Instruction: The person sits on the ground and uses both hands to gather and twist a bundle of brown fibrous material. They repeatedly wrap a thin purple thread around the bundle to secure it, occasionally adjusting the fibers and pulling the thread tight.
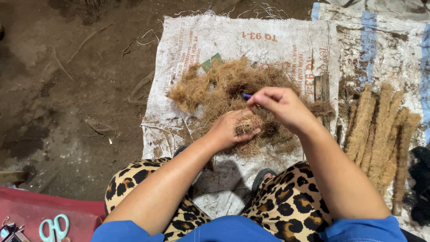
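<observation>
As we scan from the left edge, we find mint-handled scissors lying on a red mat, well apart from the work, with bare dirt floor beyond. Next comes a white woven sack spread flat, and on it a loose heap of brown coir fibre. Our left hand rests on the near edge of that heap, fingers curled around a small wad of fibre. Just above and to the right of it, our right hand is narrowed to a pinch on a small blue-purple tool (only its tip shows, pointing left toward the heap). So the wad sits directly below the tool tip, closer to the left hand, which already has it. Farther right a small wooden block stands on the sack, then a row of finished twisted fibre ropes lies with long axes running away from us, on a second sack.
</observation>
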